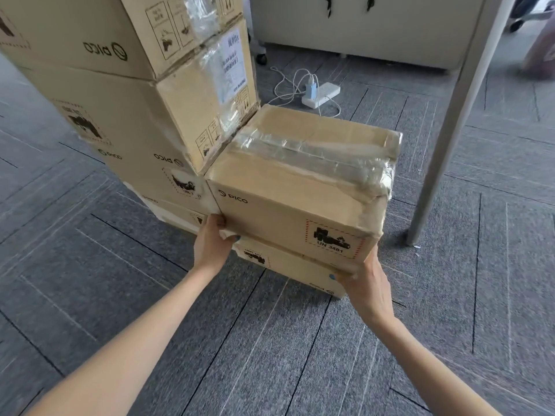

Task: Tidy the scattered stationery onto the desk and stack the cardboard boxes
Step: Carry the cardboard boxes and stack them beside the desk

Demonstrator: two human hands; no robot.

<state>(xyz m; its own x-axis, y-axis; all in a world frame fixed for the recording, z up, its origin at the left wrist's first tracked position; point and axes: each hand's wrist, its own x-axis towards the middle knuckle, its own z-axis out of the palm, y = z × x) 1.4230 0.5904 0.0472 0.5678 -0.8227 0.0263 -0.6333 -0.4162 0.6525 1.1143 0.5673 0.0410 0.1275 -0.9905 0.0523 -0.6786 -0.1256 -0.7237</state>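
A taped cardboard box (288,187) with a PICO logo rests on top of a lower cardboard box (288,270) on the carpet. My left hand (211,243) grips the upper box at its lower left corner. At the lower right corner, my right hand (368,288) holds the same box from beneath. To the left stands a taller stack of cardboard boxes (126,94), touching the upper box's far left edge. No stationery is visible.
A white power strip (321,94) with a plugged charger and white cables lies on the grey carpet behind the boxes. A desk leg (450,130) slants down at the right. A white cabinet (360,22) stands at the back.
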